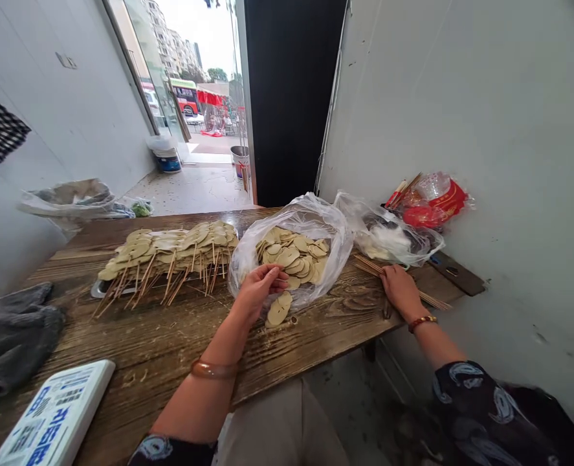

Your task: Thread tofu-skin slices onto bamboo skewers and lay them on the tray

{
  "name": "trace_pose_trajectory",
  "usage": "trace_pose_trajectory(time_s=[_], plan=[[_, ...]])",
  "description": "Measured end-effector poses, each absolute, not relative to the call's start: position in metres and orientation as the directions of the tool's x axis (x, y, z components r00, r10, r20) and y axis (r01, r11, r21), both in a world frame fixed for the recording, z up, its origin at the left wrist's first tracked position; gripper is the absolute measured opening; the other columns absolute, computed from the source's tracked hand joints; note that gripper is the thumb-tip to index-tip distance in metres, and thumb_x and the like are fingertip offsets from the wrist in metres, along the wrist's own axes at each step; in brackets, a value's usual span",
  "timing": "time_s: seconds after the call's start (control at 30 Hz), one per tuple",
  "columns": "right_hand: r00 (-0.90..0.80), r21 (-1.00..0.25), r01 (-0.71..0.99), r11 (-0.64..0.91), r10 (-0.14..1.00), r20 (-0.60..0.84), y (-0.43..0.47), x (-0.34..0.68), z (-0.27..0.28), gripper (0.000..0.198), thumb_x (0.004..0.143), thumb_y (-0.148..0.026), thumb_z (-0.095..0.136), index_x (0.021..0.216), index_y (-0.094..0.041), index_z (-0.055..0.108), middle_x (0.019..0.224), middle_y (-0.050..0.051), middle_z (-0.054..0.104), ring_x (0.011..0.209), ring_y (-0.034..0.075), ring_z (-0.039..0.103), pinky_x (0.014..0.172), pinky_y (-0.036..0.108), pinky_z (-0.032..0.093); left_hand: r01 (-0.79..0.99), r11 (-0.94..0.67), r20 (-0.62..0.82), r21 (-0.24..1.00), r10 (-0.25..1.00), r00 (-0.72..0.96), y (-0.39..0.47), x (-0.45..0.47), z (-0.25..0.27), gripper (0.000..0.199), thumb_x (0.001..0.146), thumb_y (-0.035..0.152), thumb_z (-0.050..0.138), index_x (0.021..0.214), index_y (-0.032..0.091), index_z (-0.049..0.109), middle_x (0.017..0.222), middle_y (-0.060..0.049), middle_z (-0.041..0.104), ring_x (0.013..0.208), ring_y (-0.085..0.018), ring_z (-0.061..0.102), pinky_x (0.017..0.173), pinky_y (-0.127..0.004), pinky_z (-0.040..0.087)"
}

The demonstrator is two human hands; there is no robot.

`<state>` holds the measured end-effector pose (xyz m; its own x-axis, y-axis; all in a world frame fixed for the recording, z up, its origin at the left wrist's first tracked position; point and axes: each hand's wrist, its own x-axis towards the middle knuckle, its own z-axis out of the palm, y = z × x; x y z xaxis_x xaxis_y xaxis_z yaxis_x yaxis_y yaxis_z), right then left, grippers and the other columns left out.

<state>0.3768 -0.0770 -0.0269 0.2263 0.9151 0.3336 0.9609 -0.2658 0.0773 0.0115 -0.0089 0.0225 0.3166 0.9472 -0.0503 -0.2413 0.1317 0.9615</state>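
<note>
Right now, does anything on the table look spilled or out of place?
A few round slices lie outside the plastic bag, on the bare wooden table below the left hand. The right hand rests on loose skewers. Nothing looks damaged.

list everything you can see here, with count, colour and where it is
table: one, brown wood, across the foreground
bag of slices: one, clear plastic with tan round slices, table centre
loose slices: a few, tan, on the table in front of the bag
skewered slices: one pile, too many to count, tan on wooden sticks, on a tray, table left
bare skewers: one bundle, wooden, table right
second bag: one, clear, contents unclear, by the right wall
red packet: one, red and clear, far right
grey cloth: one, table's left edge
printed box: one, white and blue, near left
left hand: at the bag's mouth, fingers on slices
right hand: resting on the bare skewers
</note>
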Motion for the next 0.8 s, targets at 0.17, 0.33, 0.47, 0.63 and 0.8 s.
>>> trace_pose_trajectory(time_s=[0.17,0.33,0.47,0.63,0.8], plan=[[0.260,0.099,0.942,-0.320,0.884,0.388,-0.098,0.378,-0.023,0.026,0.096,-0.028,0.037,0.115,-0.015,0.050,0.105,0.011,0.063,0.086,0.020,0.061,0.066,0.026,0.039,-0.252,0.122,-0.036,0.960,0.946,0.324,-0.010,0.011,0.024,0.039,0.068,0.043,0.070,0.091,0.013,0.060,0.078,-0.005,0.068,0.062,-0.013,0.063,0.061,-0.025,0.051],[0.280,0.087,0.928,-0.361,0.835,0.473,-0.109,0.366,-0.005,0.030,0.097,-0.033,0.035,0.116,-0.015,0.050,0.101,0.012,0.067,0.078,0.020,0.064,0.055,0.026,0.035,-0.254,0.124,-0.039,0.959,0.949,0.314,-0.011,0.012,0.022,0.038,0.068,0.042,0.070,0.090,0.013,0.060,0.077,-0.005,0.068,0.060,-0.012,0.063,0.057,-0.022,0.049],[0.196,0.084,0.956,-0.283,0.822,0.535,-0.110,0.330,0.013,0.030,0.095,-0.037,0.039,0.109,-0.016,0.054,0.086,0.009,0.070,0.065,0.020,0.064,0.050,0.026,0.031,-0.257,0.101,-0.016,0.961,0.949,0.314,-0.018,0.014,0.020,0.037,0.068,0.043,0.069,0.088,0.014,0.060,0.076,-0.005,0.068,0.059,-0.012,0.062,0.055,-0.021,0.047],[0.001,-0.005,1.000,0.003,0.837,0.547,-0.104,0.259,0.024,0.033,0.094,-0.041,0.036,0.106,-0.017,0.054,0.094,0.012,0.069,0.071,0.023,0.066,0.052,0.028,0.037,-0.270,0.103,0.018,0.957,0.912,0.411,-0.026,0.020,0.022,0.043,0.061,0.040,0.076,0.091,0.012,0.063,0.075,-0.006,0.067,0.059,-0.010,0.060,0.058,-0.023,0.046],[-0.104,-0.173,0.965,0.197,0.893,0.438,-0.092,0.200,0.022,0.030,0.093,-0.041,0.038,0.108,-0.018,0.052,0.094,0.011,0.069,0.077,0.024,0.066,0.059,0.029,0.042,-0.372,0.136,0.062,0.918,0.878,0.475,-0.028,0.018,0.023,0.045,0.058,0.043,0.077,0.085,0.008,0.065,0.068,-0.004,0.065,0.055,-0.009,0.056,0.058,-0.022,0.045]])
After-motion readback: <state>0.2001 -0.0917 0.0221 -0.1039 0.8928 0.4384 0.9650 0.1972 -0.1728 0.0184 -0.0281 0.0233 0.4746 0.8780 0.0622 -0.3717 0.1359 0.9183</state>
